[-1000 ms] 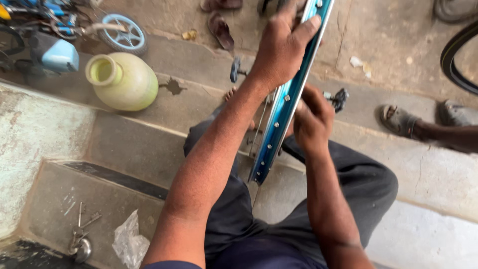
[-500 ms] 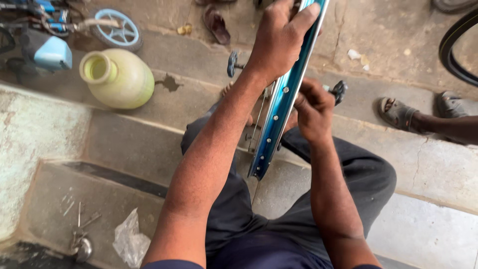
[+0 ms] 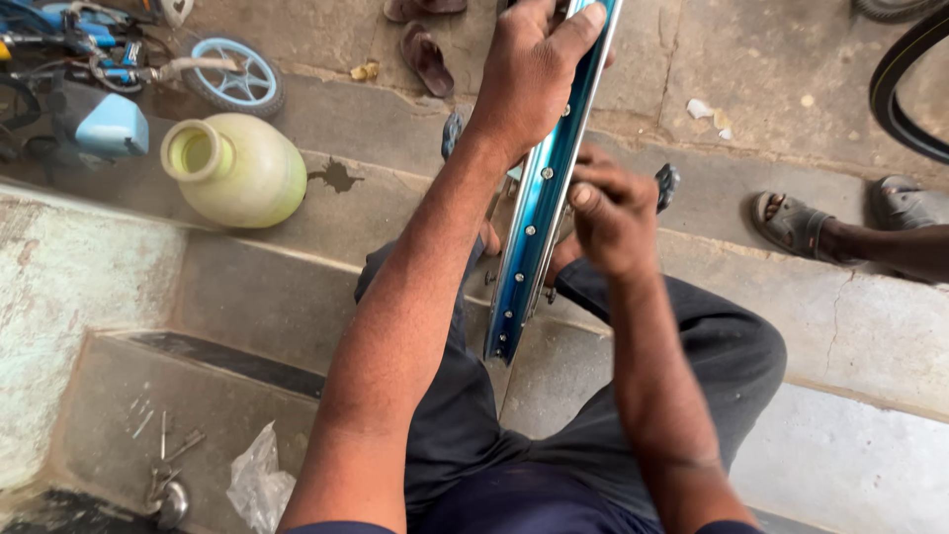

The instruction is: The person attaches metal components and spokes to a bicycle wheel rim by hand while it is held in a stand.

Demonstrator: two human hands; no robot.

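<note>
The grey stone steps [image 3: 247,287] fill most of the view, and they are sat on by the person. A shiny blue wheel rim [image 3: 539,213] is stood on its edge between the knees, likely so that it is kept from rolling. Its top is gripped by the left hand [image 3: 529,74], with the fingers wrapped tight round the rim, probably to keep it steady. The right hand [image 3: 608,218] is pressed against the side of the rim, lower down. Its fingers are bunched together as if something small is pinched, but what is pinched cannot be seen.

A pale yellow jug [image 3: 237,168] is stood on the step to the left. A small blue bicycle wheel [image 3: 232,79] is laid behind it. Another person's sandalled foot [image 3: 796,225] is seen on the right. A clear plastic bag [image 3: 259,480] and some small metal bits [image 3: 158,445] are laid on the lowest step, near at hand.
</note>
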